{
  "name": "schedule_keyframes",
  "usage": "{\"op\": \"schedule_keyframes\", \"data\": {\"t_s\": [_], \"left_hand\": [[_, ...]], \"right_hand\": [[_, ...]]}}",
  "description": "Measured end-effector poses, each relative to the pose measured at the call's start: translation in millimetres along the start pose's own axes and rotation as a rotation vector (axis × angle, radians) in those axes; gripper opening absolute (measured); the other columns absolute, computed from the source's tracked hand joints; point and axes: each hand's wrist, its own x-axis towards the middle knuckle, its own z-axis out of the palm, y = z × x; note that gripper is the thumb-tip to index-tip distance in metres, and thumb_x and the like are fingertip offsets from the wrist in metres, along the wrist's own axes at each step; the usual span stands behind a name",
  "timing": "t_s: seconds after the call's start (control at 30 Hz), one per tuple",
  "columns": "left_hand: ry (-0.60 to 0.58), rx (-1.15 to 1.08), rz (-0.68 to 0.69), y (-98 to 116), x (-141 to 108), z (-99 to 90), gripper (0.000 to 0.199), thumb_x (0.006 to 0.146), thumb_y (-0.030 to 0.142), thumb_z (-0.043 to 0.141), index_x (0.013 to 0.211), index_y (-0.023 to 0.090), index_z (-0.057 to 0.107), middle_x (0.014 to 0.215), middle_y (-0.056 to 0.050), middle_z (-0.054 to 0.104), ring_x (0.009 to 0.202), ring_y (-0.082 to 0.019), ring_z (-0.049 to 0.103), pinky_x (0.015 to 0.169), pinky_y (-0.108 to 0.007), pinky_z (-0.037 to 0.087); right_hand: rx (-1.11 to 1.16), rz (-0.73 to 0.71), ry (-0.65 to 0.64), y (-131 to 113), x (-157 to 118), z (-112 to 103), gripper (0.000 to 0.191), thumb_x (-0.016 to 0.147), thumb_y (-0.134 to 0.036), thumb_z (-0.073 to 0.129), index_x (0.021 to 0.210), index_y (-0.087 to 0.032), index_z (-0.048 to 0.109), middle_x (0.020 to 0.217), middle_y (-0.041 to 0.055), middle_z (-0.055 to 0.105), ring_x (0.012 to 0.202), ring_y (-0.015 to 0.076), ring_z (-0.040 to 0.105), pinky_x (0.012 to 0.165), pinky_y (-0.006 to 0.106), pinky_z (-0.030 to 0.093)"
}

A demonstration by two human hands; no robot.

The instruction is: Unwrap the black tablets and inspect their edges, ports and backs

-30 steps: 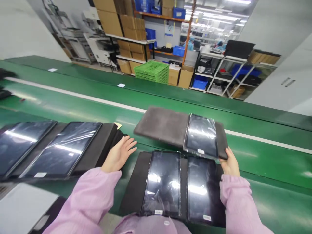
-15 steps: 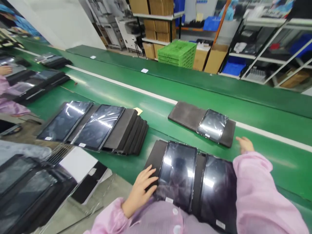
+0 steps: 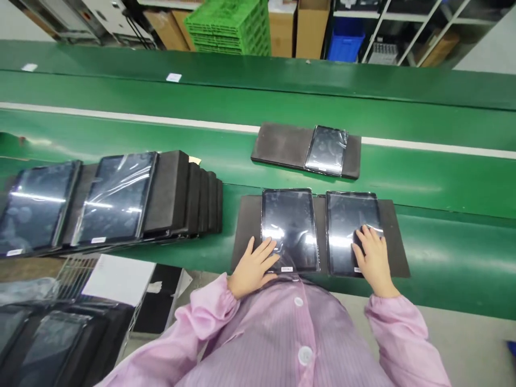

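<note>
Lowered since a moment ago: left hand and right hand, both open, gripping nothing, on one wrapped tablet and a second tablet, both in a black folder on a green belt; three more tablets beyond, seemingly in folders.

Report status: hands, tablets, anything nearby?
Left hand on the lower edge of the left film-wrapped tablet, right hand on the right tablet. Both on a dark felt pad. Another tablet lies just beyond.

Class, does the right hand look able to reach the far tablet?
Probably yes: the right hand rests on a near tablet, and only a strip of green belt separates it from the far tablet; nothing stands between.
</note>
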Motion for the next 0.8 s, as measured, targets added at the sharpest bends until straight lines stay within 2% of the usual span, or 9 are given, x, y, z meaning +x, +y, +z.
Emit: {"op": "schedule_keyframes", "data": {"t_s": [0.1,0.2,0.3,0.4,0.53,0.6,0.67,0.73,0.8], "left_hand": [[0.016,0.003,0.058,-6.3,-3.0,-5.0,0.024,0.082,0.038,0.059,0.095,0.019,0.063,0.133,-0.017,0.050,0.129,-0.036,0.038,0.101,-0.071,0.018],[0.009,0.017,0.107,-13.2,-4.4,-11.2,0.014,0.081,0.032,0.060,0.085,0.019,0.064,0.134,-0.018,0.049,0.130,-0.038,0.035,0.099,-0.072,0.018],[0.019,-0.004,0.134,-20.0,-6.2,-13.0,0.011,0.082,0.026,0.058,0.080,0.018,0.065,0.134,-0.017,0.049,0.130,-0.038,0.035,0.099,-0.070,0.021],[0.065,-0.058,0.167,-24.4,-7.9,-11.0,0.015,0.083,0.024,0.057,0.072,0.016,0.064,0.132,-0.016,0.051,0.131,-0.037,0.034,0.101,-0.063,0.029],[0.159,-0.253,0.125,-31.2,-1.7,-11.8,0.015,0.084,0.022,0.053,0.072,0.019,0.060,0.108,-0.008,0.067,0.116,-0.027,0.053,0.102,-0.054,0.036],[0.285,-0.407,-0.091,-40.9,6.2,-16.3,0.014,0.083,0.024,0.053,0.070,0.020,0.057,0.091,-0.005,0.070,0.101,-0.023,0.062,0.099,-0.050,0.040],[0.516,-0.619,-0.479,-56.0,15.4,-23.1,0.014,0.082,0.029,0.054,0.071,0.020,0.053,0.083,-0.004,0.070,0.089,-0.021,0.065,0.091,-0.046,0.046],[0.756,-0.947,-0.851,-73.5,23.2,-30.7,0.015,0.080,0.032,0.054,0.074,0.020,0.050,0.077,-0.003,0.069,0.079,-0.020,0.067,0.082,-0.042,0.051],[0.892,-1.318,-1.053,-88.0,27.4,-37.1,0.015,0.081,0.031,0.053,0.073,0.019,0.049,0.071,-0.001,0.067,0.071,-0.019,0.067,0.074,-0.038,0.053]], "right_hand": [[-0.110,0.012,0.008,-4.6,-8.3,11.3,0.042,0.093,-0.032,0.032,0.119,-0.009,0.055,0.133,0.0195,0.048,0.126,0.0368,0.039,0.098,0.064,0.030],[-0.151,0.061,0.022,-12.2,-6.4,13.8,0.040,0.093,-0.029,0.032,0.120,-0.010,0.054,0.134,0.0191,0.048,0.127,0.0364,0.037,0.097,0.064,0.030],[-0.169,0.086,0.022,-18.0,-5.9,13.5,0.039,0.093,-0.027,0.033,0.122,-0.011,0.053,0.135,0.0179,0.047,0.129,0.0347,0.036,0.099,0.062,0.029],[-0.177,0.092,0.022,-19.3,-7.1,13.8,0.038,0.092,-0.026,0.034,0.122,-0.011,0.053,0.134,0.0183,0.047,0.128,0.0348,0.037,0.099,0.062,0.030],[-0.144,0.087,0.023,-15.3,-7.9,14.5,0.037,0.092,-0.026,0.034,0.121,-0.011,0.053,0.134,0.0189,0.048,0.128,0.0358,0.038,0.098,0.063,0.031],[-0.095,0.087,0.029,-14.7,-8.3,13.0,0.036,0.092,-0.029,0.035,0.120,-0.014,0.053,0.134,0.0180,0.048,0.128,0.0365,0.037,0.097,0.065,0.030],[-0.002,0.082,0.067,-18.7,-8.9,9.6,0.035,0.092,-0.032,0.039,0.120,-0.017,0.053,0.131,0.0168,0.051,0.127,0.0357,0.039,0.097,0.066,0.030],[0.139,0.076,0.136,-28.8,-9.6,4.9,0.034,0.091,-0.030,0.043,0.122,-0.019,0.051,0.127,0.0153,0.055,0.124,0.0318,0.044,0.099,0.061,0.034],[0.297,0.082,0.195,-43.5,-10.0,1.0,0.033,0.091,-0.024,0.046,0.123,-0.021,0.050,0.121,0.0127,0.059,0.117,0.0263,0.051,0.098,0.051,0.041]]}}
